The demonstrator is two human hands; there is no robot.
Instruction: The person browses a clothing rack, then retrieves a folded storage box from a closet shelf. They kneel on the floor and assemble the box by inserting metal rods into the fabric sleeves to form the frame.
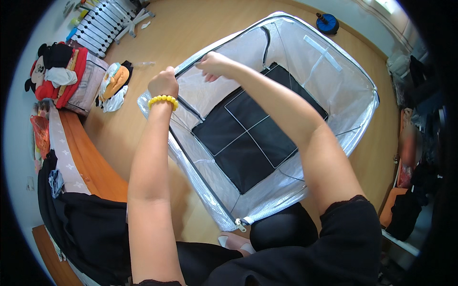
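Note:
A large box-shaped fabric storage bag stands on the floor before me, its top open. Its walls are silvery and partly see-through, with a dark zip along the rim and a zip pull at the near corner. Inside lies a black base panel crossed by thin metal rods. My left hand, below a yellow bead bracelet, is closed in a fist on the rim near the left corner. Just right of it, my right hand has its fingers curled at the same rim, pinching the edge.
At left are an orange-edged bed, a stuffed bundle with red cloth and clothes on the floor. A white radiator is far left, a blue exercise wheel far right. Shelves of dark items line the right.

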